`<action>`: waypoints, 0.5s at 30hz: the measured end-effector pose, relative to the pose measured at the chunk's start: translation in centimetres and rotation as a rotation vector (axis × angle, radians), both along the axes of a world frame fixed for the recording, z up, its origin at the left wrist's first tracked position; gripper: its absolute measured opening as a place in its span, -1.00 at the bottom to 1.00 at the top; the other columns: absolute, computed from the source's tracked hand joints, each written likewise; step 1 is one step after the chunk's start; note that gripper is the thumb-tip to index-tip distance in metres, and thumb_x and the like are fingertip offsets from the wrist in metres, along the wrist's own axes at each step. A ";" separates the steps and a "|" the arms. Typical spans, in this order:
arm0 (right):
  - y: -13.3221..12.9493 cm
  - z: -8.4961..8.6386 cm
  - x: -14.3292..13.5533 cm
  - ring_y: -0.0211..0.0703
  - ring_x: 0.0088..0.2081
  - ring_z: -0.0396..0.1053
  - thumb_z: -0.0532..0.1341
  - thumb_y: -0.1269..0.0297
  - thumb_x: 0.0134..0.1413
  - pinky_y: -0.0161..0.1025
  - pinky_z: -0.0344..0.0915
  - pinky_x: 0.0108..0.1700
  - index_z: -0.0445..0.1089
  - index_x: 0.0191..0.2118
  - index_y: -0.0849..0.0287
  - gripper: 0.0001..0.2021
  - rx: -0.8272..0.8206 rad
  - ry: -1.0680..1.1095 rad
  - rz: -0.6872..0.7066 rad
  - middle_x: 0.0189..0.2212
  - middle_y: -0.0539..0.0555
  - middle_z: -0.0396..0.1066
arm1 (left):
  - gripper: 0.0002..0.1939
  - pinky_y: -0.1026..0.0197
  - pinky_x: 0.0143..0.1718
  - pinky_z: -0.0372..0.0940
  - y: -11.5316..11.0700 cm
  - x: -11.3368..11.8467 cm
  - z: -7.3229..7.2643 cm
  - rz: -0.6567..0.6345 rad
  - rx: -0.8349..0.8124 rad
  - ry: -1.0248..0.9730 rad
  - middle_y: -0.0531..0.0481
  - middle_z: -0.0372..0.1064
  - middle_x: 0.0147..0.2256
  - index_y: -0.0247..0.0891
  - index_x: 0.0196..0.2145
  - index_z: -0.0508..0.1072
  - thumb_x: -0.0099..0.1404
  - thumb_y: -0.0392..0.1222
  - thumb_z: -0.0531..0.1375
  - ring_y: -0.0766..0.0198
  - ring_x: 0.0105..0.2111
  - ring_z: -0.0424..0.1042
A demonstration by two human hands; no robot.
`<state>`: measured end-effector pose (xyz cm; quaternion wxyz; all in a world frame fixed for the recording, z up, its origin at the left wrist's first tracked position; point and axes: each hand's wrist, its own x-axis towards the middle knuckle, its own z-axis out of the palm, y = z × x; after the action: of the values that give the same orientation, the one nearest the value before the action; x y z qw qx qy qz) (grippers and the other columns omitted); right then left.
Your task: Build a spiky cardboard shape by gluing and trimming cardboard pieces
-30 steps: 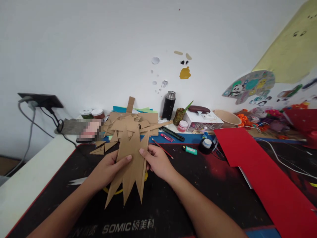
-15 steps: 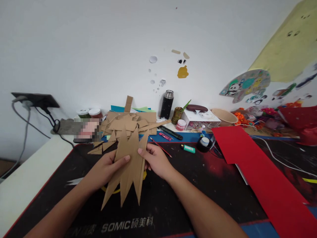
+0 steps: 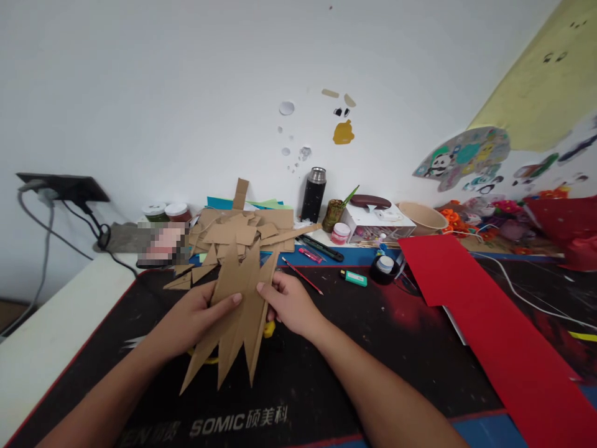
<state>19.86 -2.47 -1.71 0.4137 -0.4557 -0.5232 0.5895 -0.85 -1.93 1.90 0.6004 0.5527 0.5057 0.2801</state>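
Note:
A brown cardboard piece with long pointed tips at its top and bottom is held above the dark mat. Along its left edge my left hand grips it, thumb flat on the front face and fingers behind. My right hand pinches the right edge, its thumb on the front. Most fingertips of both hands are hidden behind the cardboard. Something yellow on the mat shows partly from behind the piece. Scissor-like blades stick out beside my left forearm.
Cardboard scraps are heaped at the back. Around them stand a black thermos, jars and a white box. A red pencil, a box cutter and a teal lighter lie beyond my right hand. Red sheet covers the right side.
The cardboard has tilted slightly, its lower tips swinging left, and both hands have shifted a little left with it. Both still hold it. The whole view has moved slightly.

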 end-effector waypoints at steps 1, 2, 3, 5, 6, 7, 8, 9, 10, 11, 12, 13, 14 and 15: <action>0.0 0.0 0.0 -0.38 -0.65 0.29 0.24 0.18 0.35 -0.45 0.15 -0.62 0.41 -0.24 0.17 -0.82 0.002 -0.001 0.000 -0.53 -0.11 0.36 | -0.62 0.11 -0.39 0.55 0.0 -0.1 0.0 -0.006 -0.002 0.000 -0.11 0.70 -0.34 -0.15 -0.25 0.66 0.09 0.14 0.50 -0.07 -0.36 0.68; 0.0 -0.1 0.0 -0.38 -0.65 0.28 0.24 0.18 0.35 -0.45 0.16 -0.62 0.41 -0.24 0.17 -0.82 0.005 -0.003 0.000 -0.53 -0.11 0.35 | -0.63 0.11 -0.39 0.55 0.0 -0.1 0.0 -0.010 -0.001 0.001 -0.11 0.71 -0.33 -0.15 -0.25 0.67 0.09 0.13 0.50 -0.07 -0.36 0.67; 0.0 -0.2 0.0 -0.38 -0.65 0.28 0.25 0.17 0.34 -0.45 0.17 -0.61 0.41 -0.25 0.17 -0.82 0.008 -0.004 -0.002 -0.54 -0.11 0.35 | -0.63 0.10 -0.39 0.55 -0.1 -0.1 0.1 -0.012 0.004 0.005 -0.12 0.71 -0.33 -0.15 -0.26 0.67 0.09 0.13 0.50 -0.07 -0.37 0.67; 0.0 -0.3 -0.1 -0.38 -0.65 0.28 0.25 0.16 0.33 -0.44 0.19 -0.60 0.42 -0.25 0.17 -0.81 0.011 -0.001 -0.008 -0.54 -0.12 0.34 | -0.63 0.10 -0.40 0.55 -0.2 0.0 0.3 -0.009 0.026 0.026 -0.11 0.71 -0.34 -0.15 -0.28 0.67 0.07 0.13 0.50 -0.08 -0.38 0.67; 0.0 -0.4 -0.1 -0.38 -0.65 0.28 0.25 0.16 0.33 -0.44 0.20 -0.60 0.42 -0.25 0.17 -0.81 0.011 0.002 -0.010 -0.54 -0.12 0.34 | -0.63 0.10 -0.40 0.55 -0.2 0.1 0.4 -0.004 0.043 0.043 -0.10 0.70 -0.34 -0.15 -0.28 0.67 0.06 0.13 0.50 -0.08 -0.38 0.67; 0.0 -0.4 -0.2 -0.38 -0.66 0.28 0.25 0.16 0.33 -0.44 0.20 -0.60 0.42 -0.24 0.17 -0.81 0.011 0.005 -0.011 -0.54 -0.12 0.34 | -0.63 0.09 -0.39 0.55 -0.2 0.1 0.6 0.000 0.066 0.060 -0.09 0.70 -0.35 -0.15 -0.28 0.67 0.05 0.13 0.50 -0.09 -0.38 0.66; 0.0 -0.4 -0.2 -0.39 -0.66 0.27 0.24 0.17 0.33 -0.44 0.20 -0.60 0.43 -0.23 0.18 -0.82 0.009 0.007 -0.013 -0.54 -0.12 0.34 | -0.64 0.09 -0.38 0.55 -0.3 0.2 0.6 0.003 0.096 0.078 -0.08 0.70 -0.35 -0.14 -0.29 0.68 0.05 0.13 0.49 -0.09 -0.38 0.66; 0.0 -0.4 -0.2 -0.39 -0.66 0.27 0.24 0.17 0.33 -0.44 0.20 -0.61 0.43 -0.22 0.18 -0.83 0.009 0.008 -0.014 -0.54 -0.13 0.34 | -0.65 0.09 -0.37 0.55 -0.3 0.3 0.7 0.004 0.131 0.094 -0.07 0.70 -0.36 -0.13 -0.28 0.69 0.06 0.13 0.48 -0.09 -0.37 0.66; 0.0 -0.4 -0.2 -0.39 -0.66 0.27 0.23 0.18 0.33 -0.44 0.20 -0.60 0.44 -0.21 0.18 -0.83 0.009 0.009 -0.013 -0.54 -0.13 0.33 | -0.65 0.08 -0.35 0.55 -0.3 0.3 0.7 0.002 0.167 0.110 -0.07 0.70 -0.36 -0.12 -0.27 0.69 0.07 0.14 0.47 -0.10 -0.36 0.66; 0.0 -0.4 -0.2 -0.38 -0.66 0.27 0.23 0.19 0.33 -0.44 0.20 -0.60 0.45 -0.20 0.17 -0.84 0.010 0.010 -0.013 -0.54 -0.13 0.33 | -0.66 0.08 -0.33 0.55 -0.2 0.4 0.7 -0.001 0.204 0.125 -0.06 0.70 -0.35 -0.11 -0.26 0.70 0.09 0.14 0.46 -0.11 -0.35 0.66; 0.0 -0.3 -0.2 -0.38 -0.65 0.27 0.24 0.19 0.33 -0.43 0.19 -0.60 0.45 -0.20 0.17 -0.84 0.012 0.011 -0.014 -0.54 -0.12 0.33 | -0.66 0.08 -0.31 0.55 -0.2 0.4 0.6 -0.004 0.240 0.142 -0.06 0.70 -0.34 -0.10 -0.23 0.71 0.12 0.14 0.44 -0.11 -0.34 0.65; 0.0 -0.4 -0.2 -0.37 -0.65 0.26 0.24 0.19 0.32 -0.42 0.19 -0.60 0.46 -0.20 0.17 -0.84 0.015 0.012 -0.018 -0.54 -0.12 0.33 | -0.66 0.08 -0.29 0.55 -0.2 0.4 0.5 -0.006 0.273 0.161 -0.06 0.70 -0.33 -0.09 -0.21 0.72 0.14 0.14 0.43 -0.12 -0.33 0.65; 0.0 -0.4 -0.2 -0.36 -0.65 0.26 0.24 0.19 0.32 -0.41 0.19 -0.60 0.46 -0.20 0.16 -0.84 0.018 0.011 -0.022 -0.54 -0.12 0.33 | -0.66 0.08 -0.27 0.54 -0.2 0.4 0.4 -0.010 0.303 0.181 -0.06 0.70 -0.33 -0.09 -0.19 0.72 0.16 0.14 0.41 -0.13 -0.32 0.65; 0.0 -0.5 -0.2 -0.35 -0.65 0.25 0.24 0.18 0.32 -0.40 0.19 -0.59 0.46 -0.20 0.16 -0.84 0.023 0.007 -0.029 -0.55 -0.12 0.32 | -0.66 0.08 -0.25 0.53 -0.2 0.4 0.4 -0.015 0.332 0.201 -0.05 0.70 -0.32 -0.08 -0.18 0.72 0.17 0.14 0.40 -0.13 -0.31 0.65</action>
<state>19.62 -2.43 -2.20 0.4291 -0.4564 -0.5217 0.5791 -0.42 -2.16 2.26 0.4497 0.6731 0.5056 0.2986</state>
